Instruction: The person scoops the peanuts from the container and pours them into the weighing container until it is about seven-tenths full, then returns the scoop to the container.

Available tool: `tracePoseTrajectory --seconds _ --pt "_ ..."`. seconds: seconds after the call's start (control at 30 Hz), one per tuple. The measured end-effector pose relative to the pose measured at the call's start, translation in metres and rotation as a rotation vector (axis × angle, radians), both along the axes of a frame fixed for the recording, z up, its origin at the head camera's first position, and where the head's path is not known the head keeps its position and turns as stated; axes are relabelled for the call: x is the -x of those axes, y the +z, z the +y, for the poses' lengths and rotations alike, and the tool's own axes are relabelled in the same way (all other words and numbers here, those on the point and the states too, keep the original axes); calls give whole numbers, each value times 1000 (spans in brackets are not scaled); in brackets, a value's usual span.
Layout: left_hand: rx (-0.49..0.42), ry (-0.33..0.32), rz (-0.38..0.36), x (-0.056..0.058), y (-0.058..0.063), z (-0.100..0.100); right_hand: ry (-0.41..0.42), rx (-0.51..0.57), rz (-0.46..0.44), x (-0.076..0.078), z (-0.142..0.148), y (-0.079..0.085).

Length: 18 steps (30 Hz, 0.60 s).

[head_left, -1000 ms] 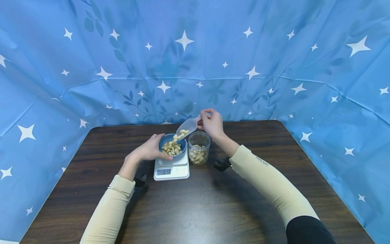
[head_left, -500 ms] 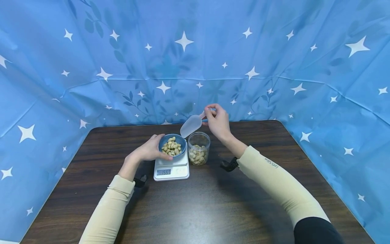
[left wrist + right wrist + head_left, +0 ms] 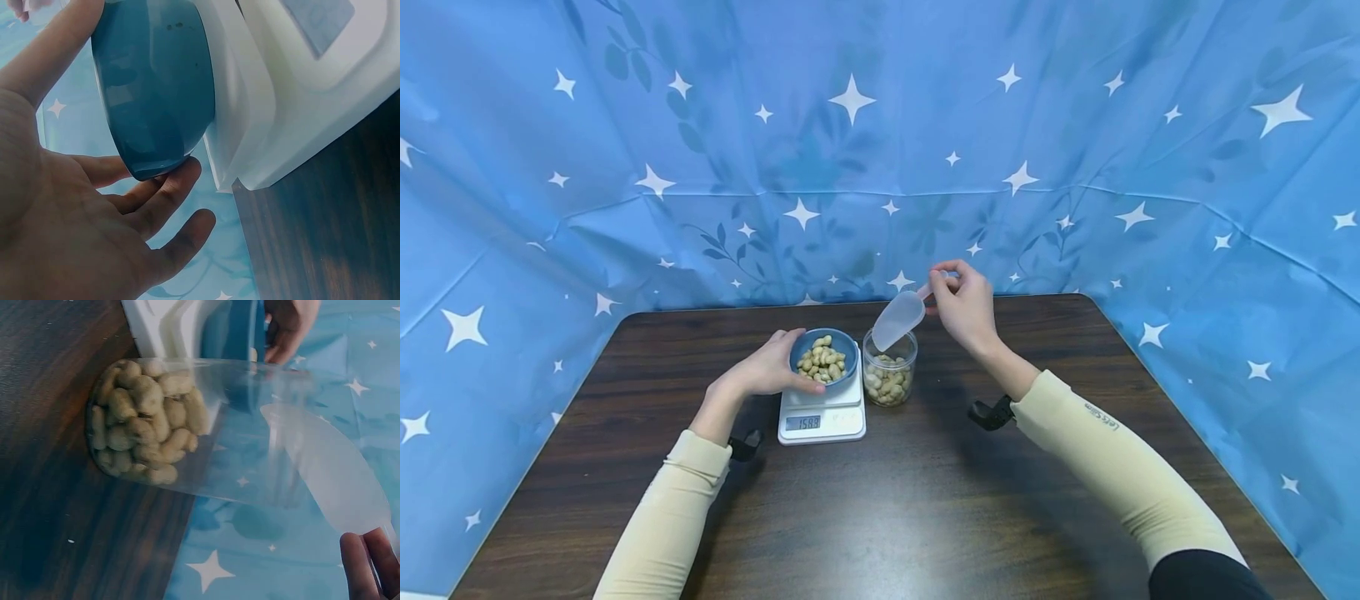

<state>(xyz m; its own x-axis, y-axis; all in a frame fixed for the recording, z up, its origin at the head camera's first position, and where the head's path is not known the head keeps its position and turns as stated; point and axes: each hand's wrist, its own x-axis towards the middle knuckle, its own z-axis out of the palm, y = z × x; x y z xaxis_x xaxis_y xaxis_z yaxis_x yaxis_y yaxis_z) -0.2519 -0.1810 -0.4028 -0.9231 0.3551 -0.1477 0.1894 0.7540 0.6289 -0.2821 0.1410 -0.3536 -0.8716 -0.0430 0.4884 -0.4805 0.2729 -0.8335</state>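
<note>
In the head view my left hand (image 3: pixel 769 367) holds a blue bowl (image 3: pixel 845 343) of unshelled peanuts (image 3: pixel 820 364) from its left side, thumb toward the front. Beneath the bowl is a white kitchen scale (image 3: pixel 838 427) with lit digits, apparently 158.8. My right hand (image 3: pixel 966 304) pinches the handle of a translucent scoop (image 3: pixel 898 320), tilted with its tip down over the mouth of a clear jar (image 3: pixel 914 354). Peanuts fill the jar's lower part (image 3: pixel 147 419), seen from the side in the right wrist view. No peanuts show in the scoop (image 3: pixel 340 472).
A dark wooden table (image 3: pixel 880 517) carries everything, the jar standing close against the scale's right side. Behind the far table edge hangs a blue curtain (image 3: pixel 880 150) with white stars.
The scoop tipped its peanuts into the bowl, then moved right with my right hand to above the jar. The scale's digits rose. My left hand stayed at the bowl.
</note>
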Motion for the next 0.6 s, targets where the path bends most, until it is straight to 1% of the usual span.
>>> tracePoseTrajectory --seconds 0.1,0.23,0.3,0.4,0.6 --pt "-8 3 -6 0 1 1 -5 -42 -1 -1 -2 -8" --pt "-14 4 -11 -1 2 2 11 -100 -35 -4 -7 -17" --pt "-12 2 -8 -1 3 3 24 -119 -50 -5 -9 -20" --pt "-15 4 -7 -1 3 4 26 -155 -49 -6 -12 -23" --pt "-14 0 -5 -1 3 3 -62 -250 -42 -7 -14 -28"
